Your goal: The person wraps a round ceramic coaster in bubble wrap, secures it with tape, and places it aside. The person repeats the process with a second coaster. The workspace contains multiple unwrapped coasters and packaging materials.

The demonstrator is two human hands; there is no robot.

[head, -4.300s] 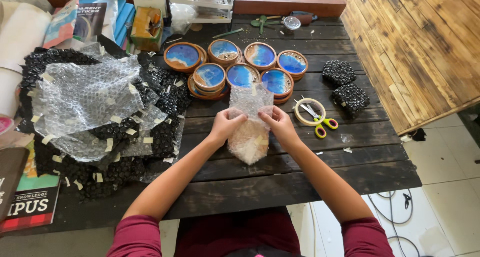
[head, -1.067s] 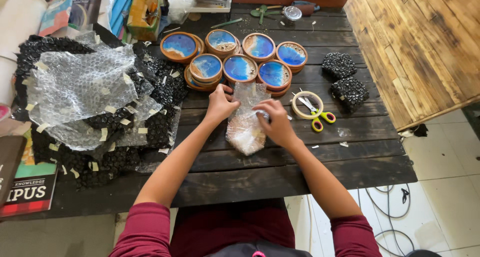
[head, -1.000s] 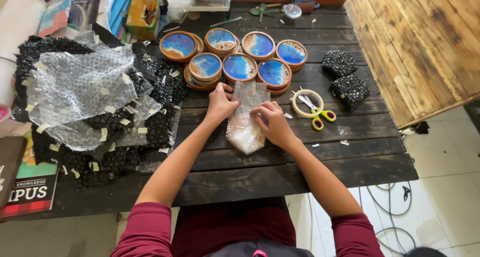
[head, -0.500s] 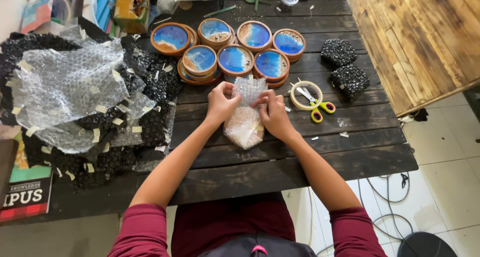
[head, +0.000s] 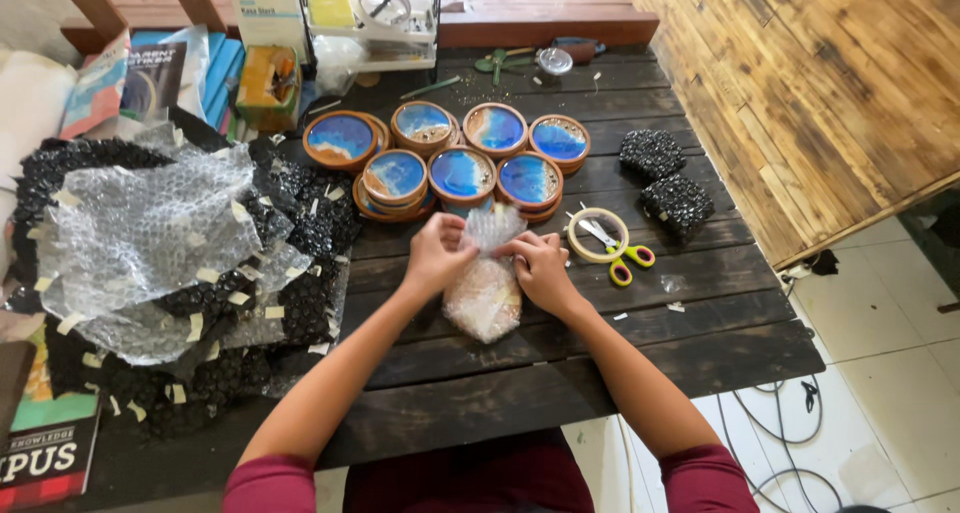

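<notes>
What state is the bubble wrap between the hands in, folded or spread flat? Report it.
Folded. The bubble wrap is bunched around a round item, both hands, left and right, pinching its top edge closed; what is inside cannot be told.

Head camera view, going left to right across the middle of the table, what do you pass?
Clear bubble wrap sheet → left hand → wrapped bundle → right hand → tape roll → scissors.

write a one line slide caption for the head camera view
Both hands, left hand and right hand, grip a bubble-wrapped bundle on a dark wooden table, beside blue round dishes.
</notes>
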